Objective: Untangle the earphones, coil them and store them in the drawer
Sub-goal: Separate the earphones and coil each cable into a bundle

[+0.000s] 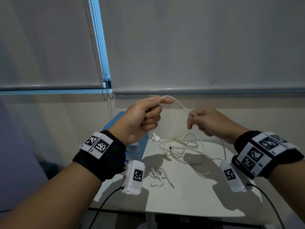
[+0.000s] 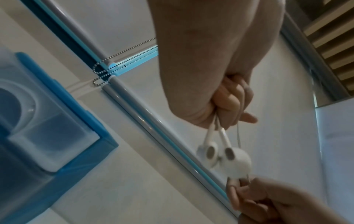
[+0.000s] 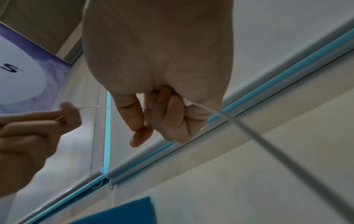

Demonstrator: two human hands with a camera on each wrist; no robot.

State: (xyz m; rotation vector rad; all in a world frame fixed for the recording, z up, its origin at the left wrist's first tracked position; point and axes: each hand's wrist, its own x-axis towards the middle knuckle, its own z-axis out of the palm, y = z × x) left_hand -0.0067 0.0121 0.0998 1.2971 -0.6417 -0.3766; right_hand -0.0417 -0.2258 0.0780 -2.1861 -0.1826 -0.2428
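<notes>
— So which way does the cable (image 1: 183,106) run between the hands?

— Roughly side to side, sloping down to the person's right. The left hand (image 1: 140,119) holds the higher end: its fingers (image 2: 228,98) are curled shut round the cable, with the two earbuds (image 2: 224,153) dangling just below the fist. The right hand (image 1: 212,121) sits lower and pinches the same cable with its fingers (image 3: 134,112).

— And the rest of the earphones?

— From the right hand the cable drops down to a loose tangle (image 1: 179,147) on the desk (image 1: 189,195), below and between the two hands. A second, bundled pair (image 1: 158,177) lies nearer the person, untouched.

— Which hand is closer to the slack?

— The right one, I'd say; the trailing length leaves its grip directly. So the coiling probably turns on the right hand feeding cable up towards the left, which serves as the anchor.

— The drawer?

— A blue drawer unit (image 1: 132,146) stands at the desk's left edge, behind the left wrist.
</notes>
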